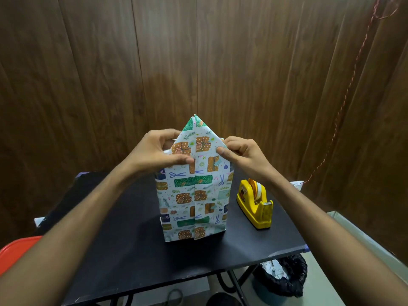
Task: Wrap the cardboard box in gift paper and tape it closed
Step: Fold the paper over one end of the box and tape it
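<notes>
The tall cardboard box point(194, 195) stands upright near the middle of the black rectangular table top point(132, 250), and none of the cardboard itself can be seen: white gift paper printed with orange parcels, green bands and blue scissors point(207, 186) covers every visible face, with an overlapping seam running straight down the front. At the top the paper is folded into a pointed triangular flap point(194, 133) that rises above the box; the far side of the box and whatever lies behind the flap are hidden. The left hand point(154, 153) is curled over the upper left corner, its fingers reaching behind the paper out of sight and its thumb pressing the front near the seam, so it grasps the paper there. The right hand point(240, 155) pinches the slanted right edge of the flap between thumb and bent fingers; the fingertips behind the fold cannot be made out. Both forearms cross the lower corners of the view and cover parts of the table. Just to the right of the box, apart from it, sits a yellow plastic tape dispenser point(256, 204) holding a roll of tape. A red plastic seat point(15, 250) is cut off at the left edge, and a bin lined with a black bag point(284, 277) shows below the table's right corner. Dark brown wooden wall panels point(88, 74) fill the background, with a thin red cord point(353, 76) hanging at the right.
</notes>
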